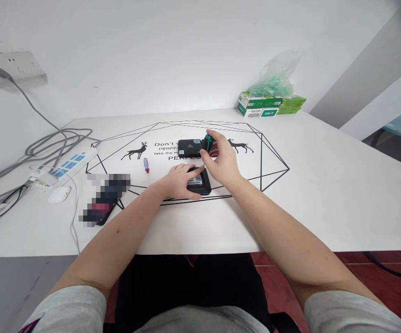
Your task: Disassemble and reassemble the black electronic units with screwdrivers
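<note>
My right hand [222, 157] is closed around the green-and-black handle of a screwdriver [208, 142], its thin shaft pointing down at a flat black device [199, 188]. The device lies on the white table and has a white printed label. Across its left side rests my left hand [181, 181], with fingers spread and the thumb by the near edge. Just behind the device sits a black box [188, 148] with a small logo and pale stickers. A small screwdriver with a purple clear handle [146, 163] lies left of my left hand.
On the left are a pixelated dark object [108, 199], a white earphone case [59, 194], and a power strip [73, 164] with looping grey cables [59, 134]. Green-and-white boxes [259, 104] under a plastic bag [277, 76] stand at the back right, by the wall.
</note>
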Tool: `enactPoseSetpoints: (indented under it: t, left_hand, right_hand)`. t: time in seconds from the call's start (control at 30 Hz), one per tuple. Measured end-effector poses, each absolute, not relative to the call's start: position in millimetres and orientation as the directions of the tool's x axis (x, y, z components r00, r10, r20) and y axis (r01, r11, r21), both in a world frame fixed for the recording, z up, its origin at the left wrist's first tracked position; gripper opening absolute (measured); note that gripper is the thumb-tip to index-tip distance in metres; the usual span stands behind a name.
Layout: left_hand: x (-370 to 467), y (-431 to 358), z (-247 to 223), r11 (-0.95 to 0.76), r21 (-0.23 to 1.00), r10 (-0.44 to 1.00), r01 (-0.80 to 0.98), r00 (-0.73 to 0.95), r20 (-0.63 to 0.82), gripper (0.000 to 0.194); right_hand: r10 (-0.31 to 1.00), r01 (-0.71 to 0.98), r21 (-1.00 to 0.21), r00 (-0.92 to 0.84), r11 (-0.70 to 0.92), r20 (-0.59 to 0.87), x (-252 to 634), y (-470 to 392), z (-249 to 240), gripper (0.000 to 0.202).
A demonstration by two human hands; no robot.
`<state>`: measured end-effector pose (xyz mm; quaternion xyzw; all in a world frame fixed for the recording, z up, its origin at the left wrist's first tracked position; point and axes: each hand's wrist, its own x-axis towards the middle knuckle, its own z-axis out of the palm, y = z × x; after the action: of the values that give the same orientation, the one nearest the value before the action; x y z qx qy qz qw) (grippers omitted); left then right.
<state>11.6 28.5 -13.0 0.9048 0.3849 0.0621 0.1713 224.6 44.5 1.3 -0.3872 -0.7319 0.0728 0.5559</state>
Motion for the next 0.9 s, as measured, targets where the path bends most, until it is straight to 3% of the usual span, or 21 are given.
enactPoseSetpoints:
  t: [0.17, 0.9]
  left_hand:
    - [12.3, 27.4, -11.9, -0.635, 0.365, 0.724, 0.680, 0.690, -0.026, 0.118]
    - [11.7, 30.2, -15.1, -0.651, 0.365, 0.712, 0.666, 0.702, -0.010, 0.113]
  right_hand:
    - [0.635, 0.487, -0.531, -0.063, 0.693, 0.770, 226.5, 45.5, 2.8, 0.057]
    - [0.621, 0.505, -0.503, -0.087, 0.701, 0.779, 225.0, 45.5, -2.4, 0.056]
